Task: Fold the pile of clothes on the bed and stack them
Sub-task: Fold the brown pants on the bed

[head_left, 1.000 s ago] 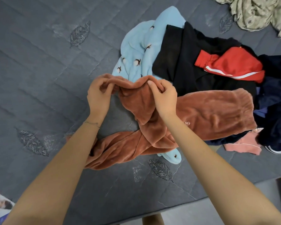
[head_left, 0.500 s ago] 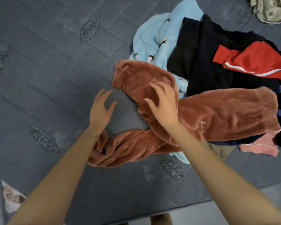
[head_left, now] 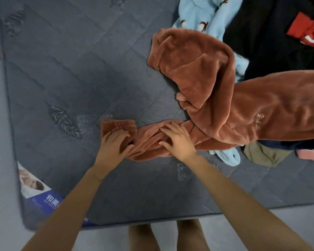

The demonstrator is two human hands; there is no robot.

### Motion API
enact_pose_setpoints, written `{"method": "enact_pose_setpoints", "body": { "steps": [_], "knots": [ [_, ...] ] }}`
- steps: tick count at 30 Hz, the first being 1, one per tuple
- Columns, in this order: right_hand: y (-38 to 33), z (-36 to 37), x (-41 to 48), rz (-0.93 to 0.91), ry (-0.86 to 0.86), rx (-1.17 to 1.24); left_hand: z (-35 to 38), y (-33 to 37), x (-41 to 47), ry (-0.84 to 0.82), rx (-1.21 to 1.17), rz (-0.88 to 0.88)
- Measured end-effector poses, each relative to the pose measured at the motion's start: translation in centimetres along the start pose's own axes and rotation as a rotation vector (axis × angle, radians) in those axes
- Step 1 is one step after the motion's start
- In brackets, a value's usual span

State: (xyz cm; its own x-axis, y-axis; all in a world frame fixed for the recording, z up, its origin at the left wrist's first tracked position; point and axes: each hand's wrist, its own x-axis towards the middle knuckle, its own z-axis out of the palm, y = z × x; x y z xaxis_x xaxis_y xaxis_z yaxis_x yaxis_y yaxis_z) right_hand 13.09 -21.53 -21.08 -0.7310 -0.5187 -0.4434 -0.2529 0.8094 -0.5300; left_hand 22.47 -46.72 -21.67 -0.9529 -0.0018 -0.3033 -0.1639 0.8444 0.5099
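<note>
Both hands are laid flat on a long limb of the brown fleece garment (head_left: pixel 243 109); the left hand (head_left: pixel 114 144) is pressed on the end by the gathered cuff (head_left: pixel 118 125), the right hand (head_left: pixel 178 140) is spread further along the same limb, and nothing is gripped by either, the fingers being straight or nearly so. Whether the limb is a sleeve or a leg cannot be told.

The garment is spread across the grey bed (head_left: pixel 71 78), near its front edge; its other limb is bunched further back, and its wide part runs off to the right, partly over the pile (head_left: pixel 270 51).

The step in hand is judged to be the smoothing of this limb before a fold; it is best done by strokes from the middle outward towards the cuff, so that the thick pile is flattened and no crease is trapped; the bunched limb should be drawn straight as well, and the body pulled clear of the other clothes, before any fold is made.

No basket, box or drawer is seen; the clothes are carried by the bed alone. In the pile a light blue garment (head_left: pixel 201 13), a black garment, a red piece (head_left: pixel 308 31), an olive piece (head_left: pixel 261 154) and a pink piece (head_left: pixel 308 153) are heaped unfolded; no folded stack is seen.
</note>
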Motion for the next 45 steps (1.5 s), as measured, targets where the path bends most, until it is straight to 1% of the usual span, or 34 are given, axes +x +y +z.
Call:
{"method": "enact_pose_setpoints", "body": {
  "steps": [3,6,9,12,14,15,17,19,21,23,26,28,30,33,35,38,40,43,45],
  "knots": [
    [-0.4,1.2,0.0,0.035,-0.048,-0.052,0.7,0.2,-0.5,-0.047,-0.035,-0.030],
    [-0.4,1.9,0.0,0.047,-0.031,-0.097,1.3,-0.2,-0.7,-0.070,0.043,0.064],
    [-0.2,2.1,0.2,0.010,0.062,-0.118,1.8,-1.5,-1.2,0.016,0.154,0.172],
    [0.0,2.0,0.2,-0.072,0.150,-0.121,1.4,-1.7,-1.2,0.126,0.179,0.203],
    [-0.2,1.4,0.2,-0.104,0.195,-0.076,0.2,-1.0,-0.9,0.157,0.146,0.173],
    [-0.4,0.9,0.1,-0.102,0.205,-0.038,-0.7,-0.5,-0.7,0.155,0.114,0.129],
    [-1.0,-0.5,0.1,-0.075,0.224,0.037,-2.8,0.4,-0.2,0.145,0.045,-0.002],
    [-1.5,-1.9,0.5,-0.046,0.262,0.054,-4.3,0.5,0.5,0.144,-0.039,-0.133],
    [-2.2,-3.0,1.2,-0.025,0.286,0.041,-5.2,0.2,1.3,0.113,-0.136,-0.231],
    [-2.9,-3.6,2.2,0.021,0.297,0.071,-5.5,-0.6,1.7,0.084,-0.153,-0.288],
    [-3.4,-3.9,3.7,0.094,0.310,0.130,-5.7,-1.7,1.6,0.068,-0.136,-0.250],
    [-3.4,-3.8,4.5,0.082,0.299,0.147,-5.5,-1.8,1.3,0.065,-0.172,-0.235],
    [-3.5,-3.7,5.0,0.055,0.246,0.146,-4.9,-1.9,0.8,0.036,-0.159,-0.240],
    [-4.0,-3.3,5.1,0.011,0.137,0.129,-3.5,-2.4,0.0,0.005,-0.038,-0.246],
    [-4.0,-2.9,5.1,-0.010,0.113,0.111,-2.7,-2.8,-0.4,0.029,-0.037,-0.297],
    [-3.5,-2.2,5.2,-0.019,0.149,0.137,-2.6,-3.2,-0.3,0.082,-0.130,-0.410],
    [-3.6,-2.1,5.2,0.015,0.170,0.195,-2.8,-3.7,-0.1,0.116,-0.112,-0.381],
    [-4.2,-2.4,5.3,0.054,0.164,0.266,-3.3,-4.2,0.1,0.192,-0.041,-0.269],
    [-4.5,-2.6,5.5,0.080,0.152,0.288,-4.3,-3.9,0.3,0.232,-0.141,-0.260]
  ]
}}
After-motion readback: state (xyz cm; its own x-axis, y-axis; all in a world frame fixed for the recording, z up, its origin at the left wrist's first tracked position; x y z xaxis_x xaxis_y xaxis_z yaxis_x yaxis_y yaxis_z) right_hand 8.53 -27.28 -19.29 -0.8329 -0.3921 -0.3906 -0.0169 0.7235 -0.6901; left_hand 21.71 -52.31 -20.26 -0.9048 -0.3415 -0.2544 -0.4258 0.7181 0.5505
